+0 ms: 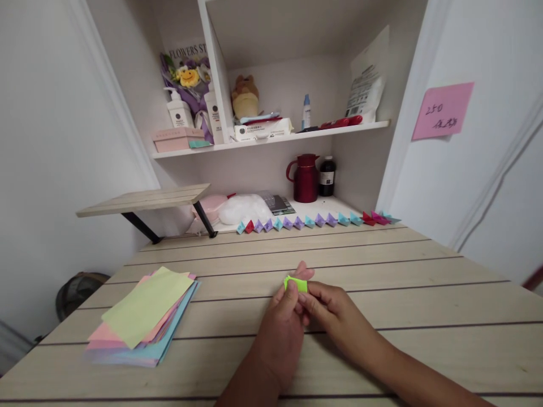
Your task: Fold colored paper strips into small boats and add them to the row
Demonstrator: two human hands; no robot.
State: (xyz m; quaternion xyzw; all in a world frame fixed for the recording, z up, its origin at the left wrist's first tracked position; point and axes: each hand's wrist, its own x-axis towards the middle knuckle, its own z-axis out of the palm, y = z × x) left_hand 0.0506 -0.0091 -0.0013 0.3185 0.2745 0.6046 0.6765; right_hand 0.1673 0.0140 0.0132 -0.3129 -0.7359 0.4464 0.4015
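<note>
My left hand [278, 325] and my right hand [328, 302] meet over the middle of the wooden table [382, 265]. Both pinch a small folded piece of bright green paper [297, 282], held just above the tabletop. The left fingers grip its left edge, the right fingers its right side; most of the paper is hidden by my fingertips. A stack of coloured paper sheets [142, 316], a pale yellow-green sheet on top, lies to the left of my hands.
A row of several small folded paper pieces [314, 221] in blue, purple and red lines the table's far edge. Behind stand a red jug [304, 178], a dark bottle [327, 176], and shelves with bottles and boxes. A pink note [443, 110] sticks on the right wall.
</note>
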